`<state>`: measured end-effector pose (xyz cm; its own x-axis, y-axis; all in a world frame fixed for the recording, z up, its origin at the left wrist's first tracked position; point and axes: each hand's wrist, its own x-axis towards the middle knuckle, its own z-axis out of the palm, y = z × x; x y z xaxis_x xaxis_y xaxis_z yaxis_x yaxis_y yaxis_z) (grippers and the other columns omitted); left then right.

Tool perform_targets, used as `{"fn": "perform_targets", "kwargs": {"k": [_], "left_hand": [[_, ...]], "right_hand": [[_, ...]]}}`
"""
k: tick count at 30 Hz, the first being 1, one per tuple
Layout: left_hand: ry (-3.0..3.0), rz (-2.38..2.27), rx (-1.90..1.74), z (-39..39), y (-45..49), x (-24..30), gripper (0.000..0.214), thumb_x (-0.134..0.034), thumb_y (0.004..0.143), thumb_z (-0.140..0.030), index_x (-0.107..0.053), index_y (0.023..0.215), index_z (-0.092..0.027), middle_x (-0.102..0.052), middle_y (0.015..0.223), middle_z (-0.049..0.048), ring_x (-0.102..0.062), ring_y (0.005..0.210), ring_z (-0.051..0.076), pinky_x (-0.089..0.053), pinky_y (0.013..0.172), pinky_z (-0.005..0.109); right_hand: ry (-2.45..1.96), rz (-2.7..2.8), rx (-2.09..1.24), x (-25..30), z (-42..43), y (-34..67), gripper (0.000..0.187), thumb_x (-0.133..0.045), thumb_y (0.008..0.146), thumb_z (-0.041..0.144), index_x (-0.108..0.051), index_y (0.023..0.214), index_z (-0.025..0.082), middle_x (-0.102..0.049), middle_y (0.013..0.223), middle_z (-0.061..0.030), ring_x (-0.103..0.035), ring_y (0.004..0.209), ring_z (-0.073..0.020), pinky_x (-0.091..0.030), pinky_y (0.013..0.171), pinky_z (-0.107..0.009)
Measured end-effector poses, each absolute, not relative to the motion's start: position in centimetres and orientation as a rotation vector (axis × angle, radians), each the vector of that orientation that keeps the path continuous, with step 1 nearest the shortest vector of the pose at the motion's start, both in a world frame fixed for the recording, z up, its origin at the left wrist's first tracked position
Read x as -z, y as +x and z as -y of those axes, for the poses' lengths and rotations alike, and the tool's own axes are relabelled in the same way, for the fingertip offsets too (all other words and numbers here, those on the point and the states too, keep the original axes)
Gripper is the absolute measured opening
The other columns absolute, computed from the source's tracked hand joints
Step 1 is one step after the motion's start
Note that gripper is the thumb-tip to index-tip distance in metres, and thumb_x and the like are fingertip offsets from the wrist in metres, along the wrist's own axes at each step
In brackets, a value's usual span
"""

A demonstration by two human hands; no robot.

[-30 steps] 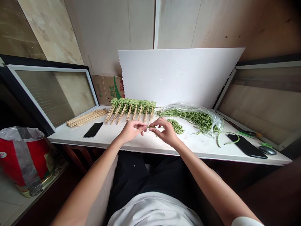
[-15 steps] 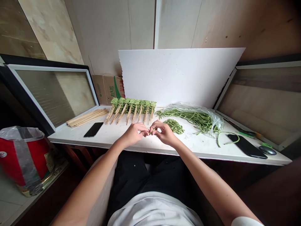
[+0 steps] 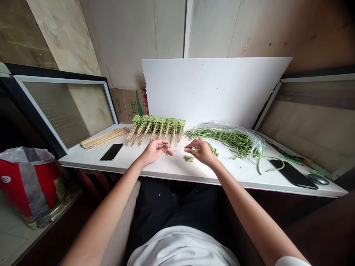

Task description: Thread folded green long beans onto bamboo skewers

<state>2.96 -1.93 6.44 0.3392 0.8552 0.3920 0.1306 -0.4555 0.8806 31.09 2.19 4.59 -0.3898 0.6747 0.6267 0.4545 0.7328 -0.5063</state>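
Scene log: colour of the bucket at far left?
The bucket is red with a grey band; head view shows it best.

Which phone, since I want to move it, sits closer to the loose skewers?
The phone just below the loose skewers; the other phone lies far off to the right, past the bagged beans.

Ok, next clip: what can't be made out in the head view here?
What the fingers of the left hand pinch: too small, and the fingers cover it.
Part of the cut green bean pile: hidden behind the right hand.
Beans inside the plastic bag: blurred by the film.
Print on the cardboard box: cut off by the white board.
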Motion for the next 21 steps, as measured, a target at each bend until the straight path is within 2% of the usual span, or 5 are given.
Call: {"fn": "perform_targets", "kwargs": {"k": [3, 10, 16, 18, 21], "left_hand": [[1.691, -0.811, -1.166, 1.6, 3.4, -5.9, 0.042, -0.068, 0.097, -0.059, -0.06, 0.099, -0.017, -0.081, 0.091, 0.0128, -0.078, 0.091, 0.025, -0.054, 0.095, 0.042], [1.53, -0.809, -1.345, 0.6, 3.7, -5.1, 0.046, -0.086, 0.082, -0.056, -0.073, 0.096, -0.013, -0.073, 0.089, 0.0061, -0.065, 0.071, 0.013, -0.055, 0.073, 0.03], [1.333, -0.699, -1.307, 0.8, 4.0, -5.2, 0.04, -0.091, 0.081, -0.041, -0.075, 0.103, -0.012, -0.077, 0.092, 0.0092, -0.073, 0.085, 0.019, -0.059, 0.09, 0.04], [1.307, -0.675, -1.281, 1.0, 4.2, -5.2, 0.039, -0.09, 0.081, -0.04, -0.076, 0.103, -0.011, -0.078, 0.095, 0.0101, -0.074, 0.09, 0.02, -0.057, 0.095, 0.041], [1.357, -0.713, -1.238, 1.1, 4.5, -5.0, 0.039, -0.088, 0.084, -0.043, -0.077, 0.106, -0.012, -0.079, 0.097, 0.0117, -0.074, 0.094, 0.022, -0.055, 0.095, 0.04]], "right_hand": [[-1.031, 2.144, -0.173, -1.8, -4.2, 31.7, 0.036, -0.074, 0.091, 0.057, -0.085, 0.088, 0.023, -0.074, 0.084, -0.0107, -0.06, 0.09, -0.0297, -0.048, 0.084, -0.044], [-1.175, 2.215, -0.201, 1.6, -5.8, 32.3, 0.032, -0.07, 0.094, 0.052, -0.086, 0.089, 0.025, -0.077, 0.089, -0.0122, -0.063, 0.093, -0.033, -0.049, 0.09, -0.048], [-0.993, 2.117, -0.312, -2.0, -3.2, 30.6, 0.033, -0.072, 0.093, 0.056, -0.084, 0.102, 0.026, -0.078, 0.095, -0.0104, -0.066, 0.096, -0.0319, -0.052, 0.086, -0.047], [-0.866, 2.068, -0.426, -3.7, -1.5, 29.6, 0.036, -0.075, 0.092, 0.055, -0.081, 0.113, 0.027, -0.079, 0.105, -0.0099, -0.068, 0.101, -0.0307, -0.054, 0.08, -0.042], [-0.721, 1.974, -0.517, -5.4, 0.8, 28.2, 0.042, -0.08, 0.089, 0.052, -0.077, 0.125, 0.03, -0.079, 0.113, -0.0082, -0.072, 0.105, -0.0285, -0.055, 0.084, -0.04]]}}
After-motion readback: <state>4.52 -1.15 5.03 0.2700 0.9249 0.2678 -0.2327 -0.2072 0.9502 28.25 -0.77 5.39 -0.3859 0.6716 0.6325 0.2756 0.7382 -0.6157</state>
